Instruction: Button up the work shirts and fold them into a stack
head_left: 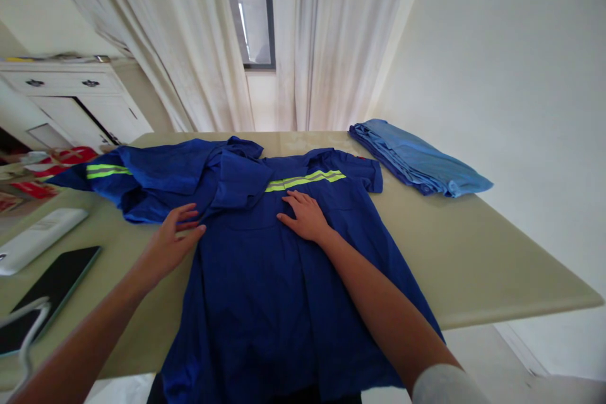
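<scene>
A dark blue work shirt [255,284] with a yellow-green and silver reflective stripe lies spread over the table, its lower part hanging past the near edge. My right hand [303,216] rests flat on the shirt's front, just below the stripe, fingers spread. At the shirt's left side, my left hand [176,237] is held with fingers apart, close to the fabric; I cannot tell whether it touches. Beyond it, more blue cloth [165,170] with another reflective band lies bunched and stretched out to the left. The short right sleeve [372,173] lies out to the side.
Folded blue garments [416,158] are stacked at the table's [483,265] back right. On the left lie a white oblong device [42,240], a dark phone or tablet [57,287] and a white cable [33,334]. Curtains [331,44] hang behind; a white cabinet [76,98] stands back left.
</scene>
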### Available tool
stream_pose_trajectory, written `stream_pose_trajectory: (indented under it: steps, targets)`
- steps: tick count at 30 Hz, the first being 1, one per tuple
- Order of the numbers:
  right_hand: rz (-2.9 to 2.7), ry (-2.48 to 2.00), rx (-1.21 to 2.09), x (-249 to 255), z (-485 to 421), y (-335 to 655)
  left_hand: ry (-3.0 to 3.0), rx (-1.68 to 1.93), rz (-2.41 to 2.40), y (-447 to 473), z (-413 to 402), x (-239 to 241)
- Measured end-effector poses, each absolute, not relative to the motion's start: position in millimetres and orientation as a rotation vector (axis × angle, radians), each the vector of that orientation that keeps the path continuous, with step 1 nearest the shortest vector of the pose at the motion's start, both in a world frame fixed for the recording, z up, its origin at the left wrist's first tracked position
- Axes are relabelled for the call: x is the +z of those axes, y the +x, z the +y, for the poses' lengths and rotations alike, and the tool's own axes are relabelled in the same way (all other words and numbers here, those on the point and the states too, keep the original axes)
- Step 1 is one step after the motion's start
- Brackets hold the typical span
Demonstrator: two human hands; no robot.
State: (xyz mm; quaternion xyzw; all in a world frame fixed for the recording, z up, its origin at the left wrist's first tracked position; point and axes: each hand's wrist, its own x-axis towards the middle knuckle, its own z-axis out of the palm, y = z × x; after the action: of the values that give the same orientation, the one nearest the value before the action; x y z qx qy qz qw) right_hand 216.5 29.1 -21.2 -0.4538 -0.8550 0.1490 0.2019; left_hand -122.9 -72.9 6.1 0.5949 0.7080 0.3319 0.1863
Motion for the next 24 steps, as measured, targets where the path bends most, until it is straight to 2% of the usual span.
stream_pose_trajectory:
  steps: [6,12,17,24]
  targets:
    - [-2.391,-1.279,0.432,-23.9,31.2,215.9,1.415,0.725,1.810,-102.4,-124.2,13.3]
    - [-2.390,-1.270,0.440,-24.3,31.2,217.0,1.095,0.874,1.835,-92.5,-159.0,24.7]
    - [-2.388,-1.275,0.420,-23.5,30.5,216.1,1.122,0.728,1.742,-89.0,-211.3,5.6]
    - [-2.393,-1.279,0.434,-21.3,29.2,216.7,1.021,0.936,2.018,-122.8,-257.4,-23.0]
